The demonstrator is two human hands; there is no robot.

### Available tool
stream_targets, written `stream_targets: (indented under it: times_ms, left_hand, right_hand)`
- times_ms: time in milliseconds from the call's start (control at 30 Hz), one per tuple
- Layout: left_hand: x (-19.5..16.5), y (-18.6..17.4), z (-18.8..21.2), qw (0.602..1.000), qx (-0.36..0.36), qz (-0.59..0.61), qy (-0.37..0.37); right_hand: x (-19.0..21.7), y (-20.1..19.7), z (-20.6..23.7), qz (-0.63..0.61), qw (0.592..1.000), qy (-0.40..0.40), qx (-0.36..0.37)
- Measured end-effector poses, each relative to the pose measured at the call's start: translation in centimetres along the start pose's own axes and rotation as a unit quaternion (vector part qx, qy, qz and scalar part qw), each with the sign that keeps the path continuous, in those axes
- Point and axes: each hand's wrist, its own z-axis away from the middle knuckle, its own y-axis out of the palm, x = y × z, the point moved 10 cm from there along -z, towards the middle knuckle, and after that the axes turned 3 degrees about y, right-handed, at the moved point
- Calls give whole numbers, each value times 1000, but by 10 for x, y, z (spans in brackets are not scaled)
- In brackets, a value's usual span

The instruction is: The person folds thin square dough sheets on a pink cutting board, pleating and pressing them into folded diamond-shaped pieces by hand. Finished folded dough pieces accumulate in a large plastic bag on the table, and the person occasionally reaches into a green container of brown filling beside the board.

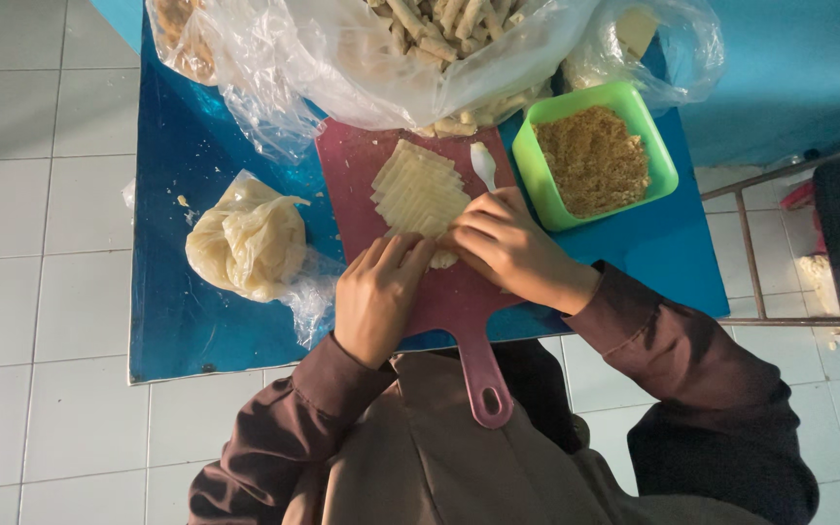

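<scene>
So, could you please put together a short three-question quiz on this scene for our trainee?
1. True or false: the left hand and right hand both rest on the red cutting board.
2. What fills the green container?
A. brown crumbly filling
B. water
C. whole eggs
3. What lies fanned out on the board above the hands?

Key
1. True.
2. A, the brown crumbly filling.
3. A stack of pale wrappers, beside a white spoon.
</scene>
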Motion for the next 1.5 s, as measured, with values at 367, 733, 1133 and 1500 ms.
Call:
stream_targets:
  times_ms: [367,733,1133,1500]
  left_hand:
    - [0,4,-3,999,21,-33,0]
    - [10,3,-6,999,19,-7,-26]
    - [2,2,-5,999,6,-50,7]
    - [14,-2,-11,998,8,12,-56]
  right_hand:
    - [0,-2,-6,-30,999,16,-3]
    - [-7,1,-8,-55,998,27,6]
    - [-12,2,-10,-49,997,58,15]
    - [-7,2,-9,-22,999,46,7]
